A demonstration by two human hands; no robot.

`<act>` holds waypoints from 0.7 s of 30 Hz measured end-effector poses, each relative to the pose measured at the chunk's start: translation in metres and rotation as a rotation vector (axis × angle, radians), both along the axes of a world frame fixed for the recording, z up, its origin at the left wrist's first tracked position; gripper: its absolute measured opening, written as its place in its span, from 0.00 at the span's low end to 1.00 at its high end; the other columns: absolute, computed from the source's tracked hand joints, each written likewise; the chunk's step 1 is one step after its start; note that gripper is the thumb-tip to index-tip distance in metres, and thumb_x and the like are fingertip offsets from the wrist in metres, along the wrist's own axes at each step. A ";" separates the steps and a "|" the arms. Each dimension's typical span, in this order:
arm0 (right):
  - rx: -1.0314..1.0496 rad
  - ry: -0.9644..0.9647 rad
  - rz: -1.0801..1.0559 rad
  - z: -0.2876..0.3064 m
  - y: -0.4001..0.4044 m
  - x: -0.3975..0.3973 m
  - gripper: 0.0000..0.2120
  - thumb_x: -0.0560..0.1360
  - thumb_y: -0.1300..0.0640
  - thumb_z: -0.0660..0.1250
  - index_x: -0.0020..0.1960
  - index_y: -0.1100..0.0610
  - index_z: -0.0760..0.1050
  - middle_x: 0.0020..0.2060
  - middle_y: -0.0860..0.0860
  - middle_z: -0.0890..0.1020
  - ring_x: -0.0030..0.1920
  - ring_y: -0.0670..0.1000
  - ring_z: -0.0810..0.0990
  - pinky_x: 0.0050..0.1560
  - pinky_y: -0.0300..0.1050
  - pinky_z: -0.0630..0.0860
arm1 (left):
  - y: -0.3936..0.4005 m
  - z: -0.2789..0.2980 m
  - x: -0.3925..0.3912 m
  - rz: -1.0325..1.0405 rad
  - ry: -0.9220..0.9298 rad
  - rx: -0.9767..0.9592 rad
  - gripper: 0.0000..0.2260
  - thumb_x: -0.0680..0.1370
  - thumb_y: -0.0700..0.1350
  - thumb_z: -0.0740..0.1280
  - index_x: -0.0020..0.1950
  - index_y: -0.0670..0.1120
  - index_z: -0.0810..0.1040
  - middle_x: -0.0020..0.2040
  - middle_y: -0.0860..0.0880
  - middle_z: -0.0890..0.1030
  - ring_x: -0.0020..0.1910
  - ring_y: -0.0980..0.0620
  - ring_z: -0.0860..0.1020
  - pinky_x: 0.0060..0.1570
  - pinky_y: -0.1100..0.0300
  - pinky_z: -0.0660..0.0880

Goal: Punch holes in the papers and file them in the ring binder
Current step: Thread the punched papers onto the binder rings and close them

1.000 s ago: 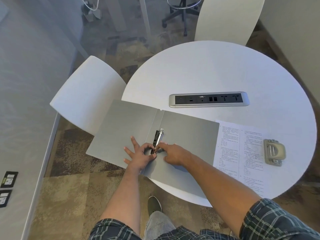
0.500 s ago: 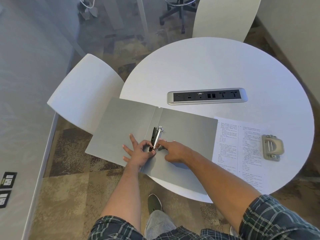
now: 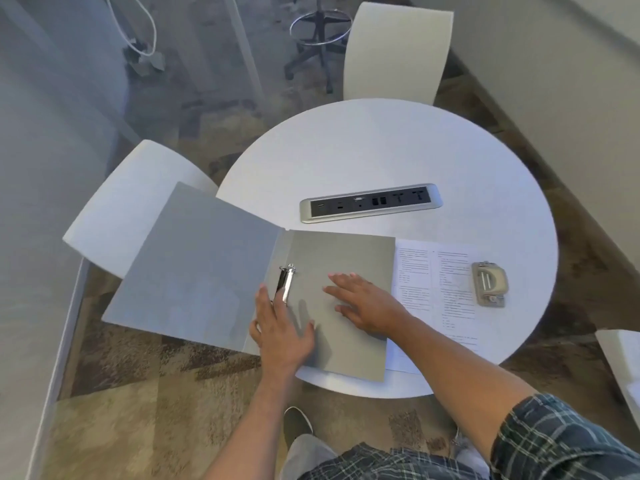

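Note:
A grey ring binder [image 3: 207, 265] lies open on the round white table [image 3: 381, 150], its left cover hanging past the table edge. The metal ring mechanism [image 3: 286, 284] sits near the spine. My left hand [image 3: 280, 332] lies flat with straight fingers, fingertips touching the lower end of the mechanism. My right hand [image 3: 367, 304] rests flat and open on the binder's right cover. Printed papers [image 3: 436, 289] lie to the right of the binder, partly under its edge. A beige hole punch [image 3: 489, 284] stands on the papers.
A silver power and socket strip [image 3: 370, 202] is set into the table behind the binder. White chairs stand at the left [image 3: 121, 209], at the back [image 3: 398, 50] and at the far right edge [image 3: 620, 358]. A stool base [image 3: 318, 39] stands on the carpet behind.
Both hands have left the ring mechanism they were pinching. The right hand moved right and now lies flat on the right cover; the left hand drew back and flattened.

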State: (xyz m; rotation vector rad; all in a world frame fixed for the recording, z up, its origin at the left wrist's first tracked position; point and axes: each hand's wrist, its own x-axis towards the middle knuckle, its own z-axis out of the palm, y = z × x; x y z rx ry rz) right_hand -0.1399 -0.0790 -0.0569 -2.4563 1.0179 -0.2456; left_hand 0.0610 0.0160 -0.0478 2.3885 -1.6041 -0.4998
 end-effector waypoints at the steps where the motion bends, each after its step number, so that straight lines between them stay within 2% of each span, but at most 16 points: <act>1: -0.093 -0.047 -0.068 -0.002 0.002 -0.014 0.22 0.80 0.57 0.71 0.73 0.57 0.75 0.74 0.58 0.75 0.73 0.57 0.75 0.76 0.54 0.67 | 0.002 -0.001 -0.013 -0.055 -0.014 -0.030 0.39 0.73 0.58 0.70 0.79 0.48 0.59 0.83 0.44 0.49 0.82 0.43 0.51 0.70 0.38 0.61; 3: -0.209 -0.140 -0.301 -0.004 0.009 -0.042 0.19 0.75 0.61 0.76 0.65 0.59 0.81 0.63 0.57 0.83 0.62 0.58 0.83 0.64 0.54 0.78 | 0.002 -0.003 -0.037 -0.189 -0.031 -0.064 0.36 0.74 0.59 0.69 0.78 0.47 0.63 0.83 0.43 0.54 0.81 0.42 0.55 0.69 0.38 0.65; 5: -0.198 -0.153 -0.571 -0.002 0.019 -0.067 0.16 0.74 0.62 0.76 0.61 0.60 0.81 0.58 0.57 0.84 0.57 0.61 0.83 0.57 0.57 0.81 | -0.002 -0.005 -0.059 -0.316 -0.045 -0.055 0.34 0.75 0.59 0.67 0.78 0.48 0.64 0.83 0.44 0.55 0.82 0.42 0.54 0.70 0.39 0.64; 8: -0.037 -0.061 -0.874 0.001 0.033 -0.102 0.15 0.79 0.54 0.71 0.64 0.57 0.78 0.61 0.55 0.82 0.60 0.60 0.80 0.60 0.57 0.78 | -0.013 -0.002 -0.084 -0.426 -0.029 0.071 0.34 0.78 0.62 0.62 0.81 0.52 0.57 0.84 0.47 0.49 0.83 0.44 0.47 0.75 0.40 0.59; 13: 0.022 0.134 -1.071 -0.003 0.062 -0.137 0.23 0.79 0.42 0.68 0.68 0.55 0.74 0.63 0.53 0.80 0.61 0.57 0.80 0.56 0.56 0.78 | -0.025 -0.004 -0.110 -0.455 -0.015 0.331 0.39 0.78 0.64 0.62 0.82 0.58 0.44 0.84 0.46 0.43 0.83 0.41 0.43 0.75 0.39 0.57; 18: 0.269 0.308 -1.326 -0.002 0.071 -0.153 0.31 0.78 0.35 0.65 0.71 0.56 0.65 0.63 0.57 0.74 0.61 0.58 0.77 0.55 0.57 0.81 | -0.027 -0.007 -0.120 -0.452 -0.103 0.417 0.40 0.77 0.66 0.64 0.82 0.59 0.46 0.84 0.45 0.40 0.82 0.38 0.43 0.75 0.38 0.57; 21: 0.371 0.288 -1.419 0.002 0.069 -0.153 0.35 0.77 0.36 0.67 0.72 0.59 0.62 0.66 0.60 0.72 0.64 0.62 0.75 0.59 0.58 0.79 | -0.030 -0.006 -0.124 -0.431 -0.117 0.421 0.40 0.76 0.65 0.67 0.81 0.60 0.48 0.84 0.46 0.43 0.82 0.37 0.46 0.73 0.37 0.60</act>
